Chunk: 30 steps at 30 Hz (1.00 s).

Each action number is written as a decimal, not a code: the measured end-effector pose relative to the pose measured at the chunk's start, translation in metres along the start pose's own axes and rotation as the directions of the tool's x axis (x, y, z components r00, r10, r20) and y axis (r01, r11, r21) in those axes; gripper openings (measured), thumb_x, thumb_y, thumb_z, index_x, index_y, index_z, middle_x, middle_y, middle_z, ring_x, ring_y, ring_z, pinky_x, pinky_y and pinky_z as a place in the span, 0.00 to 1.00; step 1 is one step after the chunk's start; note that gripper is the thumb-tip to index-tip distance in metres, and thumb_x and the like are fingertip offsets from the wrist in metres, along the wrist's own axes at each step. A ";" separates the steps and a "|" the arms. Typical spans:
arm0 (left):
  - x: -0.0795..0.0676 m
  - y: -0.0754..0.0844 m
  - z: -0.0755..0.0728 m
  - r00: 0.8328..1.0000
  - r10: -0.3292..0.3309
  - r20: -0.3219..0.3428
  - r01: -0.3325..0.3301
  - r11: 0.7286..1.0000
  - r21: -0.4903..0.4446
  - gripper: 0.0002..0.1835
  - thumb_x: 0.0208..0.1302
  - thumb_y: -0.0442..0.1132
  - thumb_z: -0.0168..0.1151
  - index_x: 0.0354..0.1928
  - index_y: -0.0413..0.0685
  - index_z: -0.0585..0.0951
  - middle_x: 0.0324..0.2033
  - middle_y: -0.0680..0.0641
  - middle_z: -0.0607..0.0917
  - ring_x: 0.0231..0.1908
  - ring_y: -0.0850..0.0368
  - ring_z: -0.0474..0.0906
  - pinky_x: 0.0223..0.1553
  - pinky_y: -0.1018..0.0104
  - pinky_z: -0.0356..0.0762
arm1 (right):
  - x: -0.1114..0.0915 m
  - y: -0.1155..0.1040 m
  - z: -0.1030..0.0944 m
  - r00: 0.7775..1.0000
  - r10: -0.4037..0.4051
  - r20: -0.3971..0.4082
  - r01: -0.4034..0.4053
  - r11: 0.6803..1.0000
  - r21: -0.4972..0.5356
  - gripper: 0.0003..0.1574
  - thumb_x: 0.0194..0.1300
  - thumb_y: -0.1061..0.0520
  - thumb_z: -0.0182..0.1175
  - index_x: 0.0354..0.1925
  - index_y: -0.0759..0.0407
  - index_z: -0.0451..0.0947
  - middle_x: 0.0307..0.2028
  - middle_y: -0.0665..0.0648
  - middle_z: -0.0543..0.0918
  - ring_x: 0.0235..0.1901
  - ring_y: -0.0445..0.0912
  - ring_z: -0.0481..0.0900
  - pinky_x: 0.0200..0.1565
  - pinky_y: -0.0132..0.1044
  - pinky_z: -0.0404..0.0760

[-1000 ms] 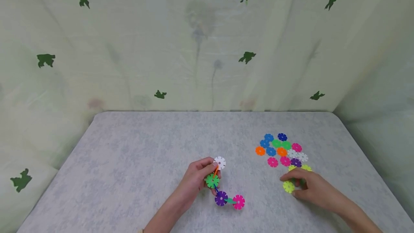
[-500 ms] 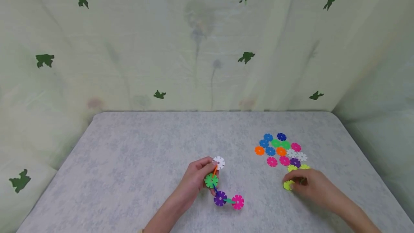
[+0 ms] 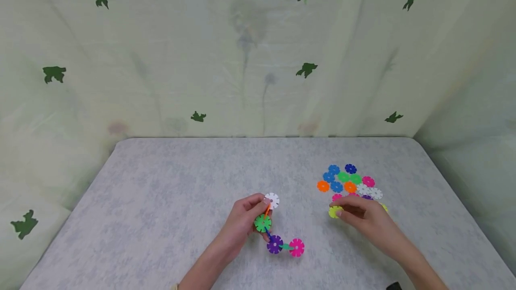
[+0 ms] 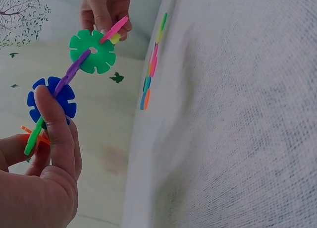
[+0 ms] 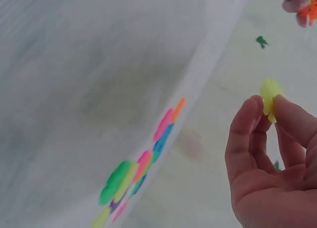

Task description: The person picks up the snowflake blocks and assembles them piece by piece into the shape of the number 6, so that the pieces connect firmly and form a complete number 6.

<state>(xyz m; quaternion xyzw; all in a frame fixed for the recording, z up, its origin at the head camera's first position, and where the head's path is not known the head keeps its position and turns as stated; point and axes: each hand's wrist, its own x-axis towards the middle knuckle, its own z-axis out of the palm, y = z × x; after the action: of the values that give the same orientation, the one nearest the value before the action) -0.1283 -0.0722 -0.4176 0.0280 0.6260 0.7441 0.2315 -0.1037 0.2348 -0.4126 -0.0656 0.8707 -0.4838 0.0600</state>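
My left hand (image 3: 245,219) holds a chain of interlocking notched plastic discs, gripping it near its upper end. In the head view the chain runs from a white disc (image 3: 272,200) through an orange one to a green disc (image 3: 263,223). Below, a blue disc links to a purple disc (image 3: 275,244), then a teal one and a pink disc (image 3: 297,247). In the left wrist view a left finger lies across the blue disc (image 4: 69,100). My right hand (image 3: 368,220) pinches a yellow disc (image 5: 270,95) between thumb and fingers, raised off the table and apart from the chain.
Loose discs lie in a group at the right of the grey table (image 3: 169,200), among them a dark blue disc (image 3: 350,168) and an orange disc (image 3: 323,186). My right hand partly covers the group's near side. A patterned curtain (image 3: 161,57) hangs behind the table.
The right hand has picked up the yellow disc beside the group and moved left with it, toward the chain. The left hand and chain stay nearly in place.
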 end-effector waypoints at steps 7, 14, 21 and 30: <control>0.000 0.002 0.000 1.000 0.009 -0.001 -0.009 1.000 -0.006 0.20 0.72 0.46 0.58 0.46 0.30 0.76 0.28 0.46 0.78 0.22 0.57 0.73 0.24 0.63 0.82 | 0.006 -0.023 0.015 0.995 -0.088 -0.055 0.092 0.993 0.080 0.15 0.67 0.58 0.64 0.51 0.47 0.83 0.46 0.50 0.84 0.44 0.46 0.82 0.43 0.34 0.83; -0.003 0.002 0.001 1.000 -0.002 0.028 0.003 1.000 -0.028 0.20 0.72 0.46 0.57 0.46 0.30 0.74 0.28 0.46 0.78 0.22 0.58 0.73 0.23 0.63 0.81 | 0.009 -0.043 0.032 0.985 -0.072 -0.156 0.083 0.994 0.067 0.14 0.64 0.60 0.67 0.49 0.51 0.82 0.44 0.50 0.83 0.41 0.47 0.79 0.42 0.33 0.82; -0.003 0.004 0.004 0.999 -0.032 0.039 0.033 0.999 -0.036 0.18 0.72 0.45 0.56 0.42 0.31 0.74 0.27 0.46 0.77 0.22 0.57 0.74 0.22 0.65 0.80 | 0.010 -0.049 0.049 0.963 -0.162 -0.215 0.191 0.974 0.118 0.10 0.65 0.54 0.66 0.45 0.44 0.82 0.40 0.45 0.83 0.40 0.44 0.81 0.43 0.36 0.83; -0.006 0.004 0.009 0.996 -0.075 0.041 0.076 0.997 -0.034 0.17 0.71 0.49 0.57 0.42 0.38 0.77 0.28 0.46 0.79 0.22 0.57 0.76 0.23 0.66 0.80 | 0.013 -0.052 0.066 0.969 -0.147 -0.200 0.178 0.973 0.146 0.16 0.64 0.63 0.65 0.47 0.45 0.83 0.39 0.46 0.83 0.38 0.45 0.83 0.41 0.36 0.83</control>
<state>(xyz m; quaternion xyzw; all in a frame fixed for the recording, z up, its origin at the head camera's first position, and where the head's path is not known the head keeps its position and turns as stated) -0.1218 -0.0664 -0.4100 0.0153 0.6087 0.7450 0.2724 -0.1027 0.1508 -0.4036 -0.0859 0.8216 -0.5607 -0.0573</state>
